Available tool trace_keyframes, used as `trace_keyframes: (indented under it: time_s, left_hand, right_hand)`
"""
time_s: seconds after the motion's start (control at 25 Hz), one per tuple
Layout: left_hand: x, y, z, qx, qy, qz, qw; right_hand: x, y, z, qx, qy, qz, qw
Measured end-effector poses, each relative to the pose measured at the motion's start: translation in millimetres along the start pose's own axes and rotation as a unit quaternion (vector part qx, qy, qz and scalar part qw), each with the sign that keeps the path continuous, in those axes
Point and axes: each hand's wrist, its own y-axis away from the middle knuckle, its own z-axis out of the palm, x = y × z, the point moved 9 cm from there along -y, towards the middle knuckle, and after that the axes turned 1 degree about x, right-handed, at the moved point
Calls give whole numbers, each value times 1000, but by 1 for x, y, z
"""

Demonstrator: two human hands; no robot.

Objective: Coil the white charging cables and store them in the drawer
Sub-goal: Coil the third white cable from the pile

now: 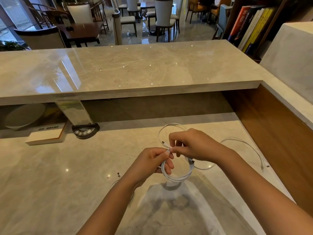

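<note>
While pinched by both hands' grip: coiled white cable (pixel 177 170) above desk (pixel 67 167).

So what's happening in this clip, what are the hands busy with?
A person is winding a white charging cable into a coil above a marble desk. The left hand holds the loops while the right hand pinches the cable at the top. More white cable lies loose on the desk to the right, not yet coiled. No drawer is in view.
</note>
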Motion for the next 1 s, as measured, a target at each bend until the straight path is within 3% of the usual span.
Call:
trace_keyframes:
  time_s: [0.12, 0.2, 0.28, 0.44, 0.64, 0.76, 0.92, 0.96, 1.0]
  left_hand:
    - [-10, -4, -5, 19, 105, -36, 994]
    - [-16, -4, -5, 22, 254, -61, 965]
    - [-22, -3, -10, 41, 318, -61, 945]
    - [-28, 0, -13, 77, 298, -36, 951]
    - [-28, 5, -20, 113, 288, -18, 951]
    - [-37, 11, -29, 124, 308, -19, 943]
    - [-51, 20, -48, 131, 336, -29, 932]
    - [-54, 25, -55, 144, 326, -31, 934]
    - [-58, 31, -64, 165, 304, -33, 938]
  right_hand:
    - [12, -4, 7, 26, -111, 53, 992]
    - [25, -2, 7, 60, -186, 97, 976]
    - [41, 3, 10, 81, -247, 144, 955]
    - [56, 11, 23, 62, -300, 195, 932]
    - [60, 12, 32, 106, -335, 213, 912]
    - [53, 6, 52, 80, -486, 220, 842]
    - [24, -4, 96, 23, -743, 234, 627]
    - [20, -7, 105, 23, -750, 245, 615]
    - [19, -10, 110, 29, -712, 252, 654]
